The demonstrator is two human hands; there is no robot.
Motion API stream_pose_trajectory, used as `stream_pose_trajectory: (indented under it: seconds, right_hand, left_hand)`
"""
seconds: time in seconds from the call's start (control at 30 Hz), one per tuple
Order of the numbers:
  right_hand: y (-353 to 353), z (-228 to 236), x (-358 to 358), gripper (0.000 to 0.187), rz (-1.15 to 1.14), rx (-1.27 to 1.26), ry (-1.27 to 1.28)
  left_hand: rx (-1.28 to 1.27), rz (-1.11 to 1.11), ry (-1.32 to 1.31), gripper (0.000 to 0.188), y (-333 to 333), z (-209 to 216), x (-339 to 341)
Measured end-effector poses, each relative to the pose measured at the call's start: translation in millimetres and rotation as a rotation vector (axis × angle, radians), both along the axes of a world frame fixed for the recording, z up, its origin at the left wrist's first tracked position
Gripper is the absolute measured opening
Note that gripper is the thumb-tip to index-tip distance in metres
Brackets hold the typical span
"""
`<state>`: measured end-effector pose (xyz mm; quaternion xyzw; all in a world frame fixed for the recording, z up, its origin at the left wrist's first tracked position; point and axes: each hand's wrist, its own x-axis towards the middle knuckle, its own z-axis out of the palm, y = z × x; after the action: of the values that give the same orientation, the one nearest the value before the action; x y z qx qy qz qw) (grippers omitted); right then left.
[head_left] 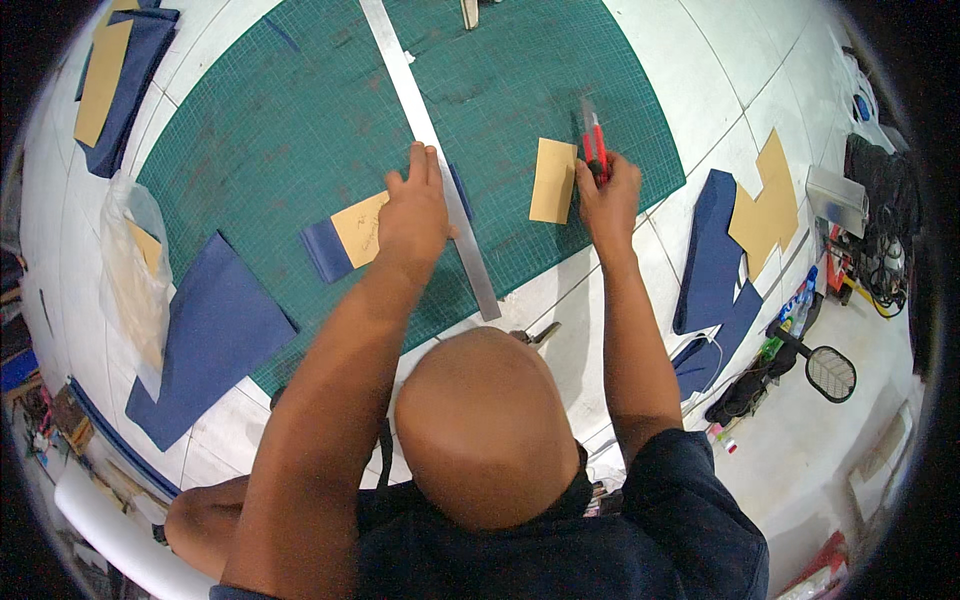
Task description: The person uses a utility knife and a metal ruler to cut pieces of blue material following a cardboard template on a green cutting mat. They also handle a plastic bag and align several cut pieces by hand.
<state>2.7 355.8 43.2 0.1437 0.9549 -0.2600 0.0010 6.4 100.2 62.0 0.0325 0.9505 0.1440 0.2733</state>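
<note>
My left hand (414, 212) lies flat with its fingers stretched out, pressing on a long steel ruler (425, 125) and a tan card pattern piece (360, 230). Under the card is a strip of dark blue fabric (326, 250); a bit of blue also shows past the ruler's right edge. My right hand (612, 198) is closed round a red utility knife (594, 143), held over the mat with its blade end pointing away from me. Just left of that hand is a second tan card piece (552, 182). A green cutting mat (270, 140) lies beneath all of these.
Blue fabric pieces (215, 340) and a clear plastic bag (135, 255) lie at the left. More blue fabric (707, 255) and a notched tan card (768, 205) are at the right on the white tile floor (715, 50). Farther right are a metal block (837, 200) and a racket (830, 373).
</note>
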Motion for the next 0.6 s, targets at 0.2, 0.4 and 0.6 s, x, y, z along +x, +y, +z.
stream_pose_trajectory:
  seconds: [0.2,0.4,0.6]
  right_hand:
    - [-78,21,62,0.051,0.147,-0.334,-0.323]
    - [-130,25,72,0.033,0.259,-0.251,-0.47]
    - [-132,29,57,0.031,0.329,-0.142,-0.499]
  left_hand:
    - [-0.011,-0.004,-0.024,0.122,-4,-3,0]
    - [-0.045,-0.022,-0.056,0.115,1,2,-4]
    - [-0.059,-0.022,-0.025,0.111,-4,0,-2]
